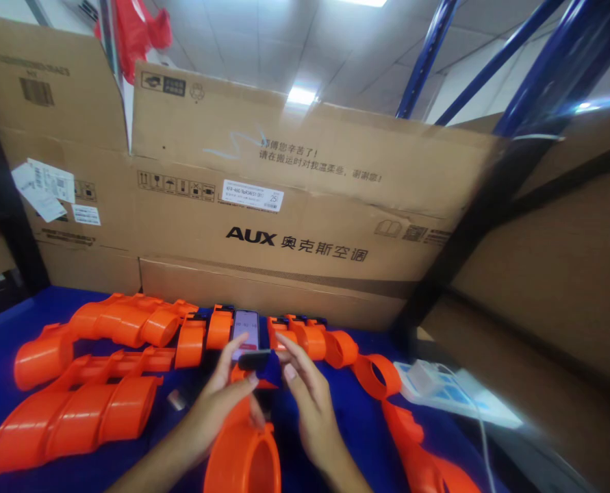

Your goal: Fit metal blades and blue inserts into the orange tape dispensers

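In the head view, the left hand [227, 392] pinches a small black piece [254, 360] between thumb and fingers, just in front of a phone [246, 327] that leans upright with its screen lit. The right hand [309, 407] has its thumb and fingers spread apart, the fingertips close to the right end of the black piece; the small parts are blurred here, so I cannot tell whether they touch it. A large orange ring [231, 448] is just below the left hand, its round opening turned toward the lower right. On the left, orange rings joined side by side lie in a back row [130, 323] and a front row [81, 418]. Smaller rings with dark parts on top stand on both sides of the phone. To the right, a loose ring [376, 376] lies near a white power strip [456, 397] with a plug and cable. All this rests on a blue cloth [366, 431]. Behind it stands a cardboard sheet [181, 229] printed with "AUX", and blue metal posts [428, 58] rise at the upper right.
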